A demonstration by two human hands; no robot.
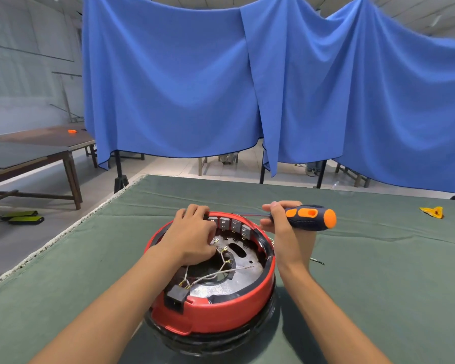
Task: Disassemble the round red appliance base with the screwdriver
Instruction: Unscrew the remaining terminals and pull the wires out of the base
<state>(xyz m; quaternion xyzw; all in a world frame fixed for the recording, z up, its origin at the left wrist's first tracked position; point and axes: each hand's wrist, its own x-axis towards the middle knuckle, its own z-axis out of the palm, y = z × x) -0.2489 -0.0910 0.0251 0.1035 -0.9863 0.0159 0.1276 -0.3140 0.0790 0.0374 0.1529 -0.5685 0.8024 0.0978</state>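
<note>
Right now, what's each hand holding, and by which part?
Right hand grips the screwdriver by its handle's front end. Left hand rests inside the red base; its hold cannot be told.

Green-clothed table [365, 279] w/ red appliance base [216, 313] near front, thin wire [317, 261] beside it, yellow scrap [432, 212] far right.

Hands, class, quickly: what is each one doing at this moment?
Left hand: fingers curled inside the red base, seemingly on its wires; exact grip unclear.
Right hand: gripping the screwdriver.
</note>
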